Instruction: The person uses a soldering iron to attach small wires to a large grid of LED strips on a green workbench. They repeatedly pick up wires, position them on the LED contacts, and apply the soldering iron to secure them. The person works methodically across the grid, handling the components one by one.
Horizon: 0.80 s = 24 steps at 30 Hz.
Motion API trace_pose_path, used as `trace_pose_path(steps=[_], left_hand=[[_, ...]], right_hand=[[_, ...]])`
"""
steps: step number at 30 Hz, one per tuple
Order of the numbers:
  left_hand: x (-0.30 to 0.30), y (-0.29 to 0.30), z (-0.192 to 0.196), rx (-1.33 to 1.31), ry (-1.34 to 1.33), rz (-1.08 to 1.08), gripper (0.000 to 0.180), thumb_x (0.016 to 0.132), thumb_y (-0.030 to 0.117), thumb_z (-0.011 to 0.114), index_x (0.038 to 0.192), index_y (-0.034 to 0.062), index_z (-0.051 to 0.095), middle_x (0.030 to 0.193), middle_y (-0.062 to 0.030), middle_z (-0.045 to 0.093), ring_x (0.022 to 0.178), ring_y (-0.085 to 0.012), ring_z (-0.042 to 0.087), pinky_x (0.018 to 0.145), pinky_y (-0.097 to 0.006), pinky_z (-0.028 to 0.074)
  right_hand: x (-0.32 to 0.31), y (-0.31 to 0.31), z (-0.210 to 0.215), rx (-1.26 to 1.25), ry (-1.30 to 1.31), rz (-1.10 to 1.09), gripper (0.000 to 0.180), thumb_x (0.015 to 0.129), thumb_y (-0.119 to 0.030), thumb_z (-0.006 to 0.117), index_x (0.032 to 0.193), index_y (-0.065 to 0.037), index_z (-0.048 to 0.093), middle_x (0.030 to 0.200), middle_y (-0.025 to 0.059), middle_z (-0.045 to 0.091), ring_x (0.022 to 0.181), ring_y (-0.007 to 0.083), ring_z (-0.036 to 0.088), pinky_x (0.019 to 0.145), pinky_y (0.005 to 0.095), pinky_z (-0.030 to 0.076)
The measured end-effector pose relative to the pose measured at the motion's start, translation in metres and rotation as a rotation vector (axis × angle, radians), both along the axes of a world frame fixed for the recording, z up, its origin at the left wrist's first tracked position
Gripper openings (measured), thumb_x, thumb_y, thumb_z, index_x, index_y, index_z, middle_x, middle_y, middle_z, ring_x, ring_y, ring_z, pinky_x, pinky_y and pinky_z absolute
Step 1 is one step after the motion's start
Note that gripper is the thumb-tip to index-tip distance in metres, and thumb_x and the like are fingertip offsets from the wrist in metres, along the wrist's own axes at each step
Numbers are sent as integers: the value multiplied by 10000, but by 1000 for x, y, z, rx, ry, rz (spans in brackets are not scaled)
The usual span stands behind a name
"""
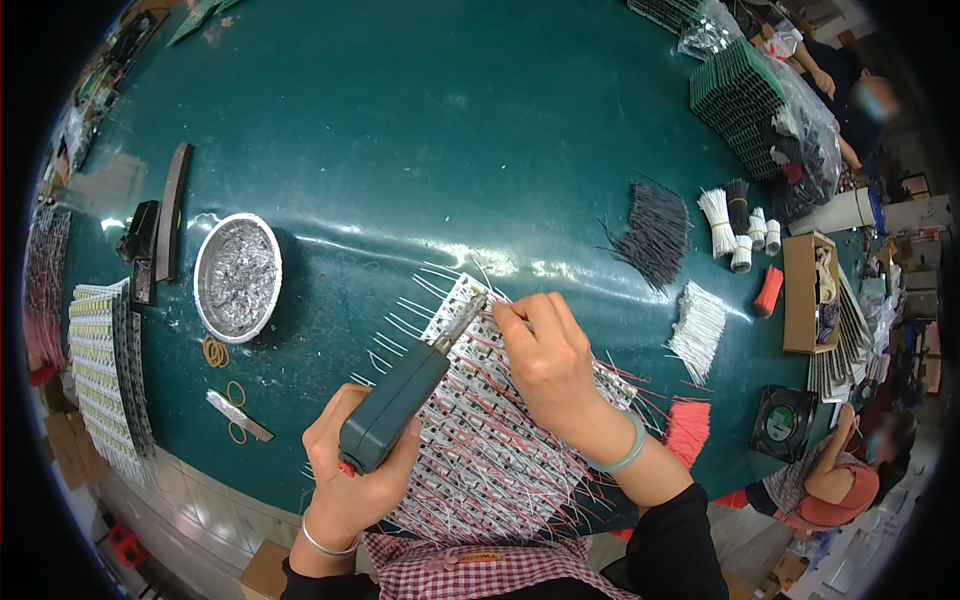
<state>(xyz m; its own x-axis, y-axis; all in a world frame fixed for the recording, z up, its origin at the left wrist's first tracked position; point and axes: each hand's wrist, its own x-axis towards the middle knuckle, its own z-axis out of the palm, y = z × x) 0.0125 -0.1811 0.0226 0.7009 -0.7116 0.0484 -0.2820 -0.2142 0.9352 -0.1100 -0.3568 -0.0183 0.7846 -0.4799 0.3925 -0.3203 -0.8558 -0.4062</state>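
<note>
The soldering tool [395, 408] and tabletop [400, 120] are green, the wires [480, 485] red and white, the apron [430, 568] red-checked.

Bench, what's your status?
Left hand gripping dark green plastic soldering gun. Right hand near its tip. White circuit panel beneath. Red and white wires crowding it.

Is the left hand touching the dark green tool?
Touching. The head view shows the left hand gripping the dark green tool, thumb and fingers against opposite sides of its body.
</note>
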Motion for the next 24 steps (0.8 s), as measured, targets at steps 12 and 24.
trace_pose_path(steps=[12,24], left_hand=[[1,2,11,40,-9,3,167,711,-33,748,866,-37,686,791,-101,652,647,-158,608,588,-283,467],[5,14,16,91,-82,-3,254,693,-38,752,937,-66,688,915,-162,687,753,-221,666,678,-306,520]], right_hand=[[-1,-2,-4,-57,14,30,285,713,37,652,995,80,648,865,115,519,781,252,540,577,325,492],[-10,1,12,-50,8,0,324,705,15,646,1026,57,637,875,110,529,789,266,539,632,346,474]])
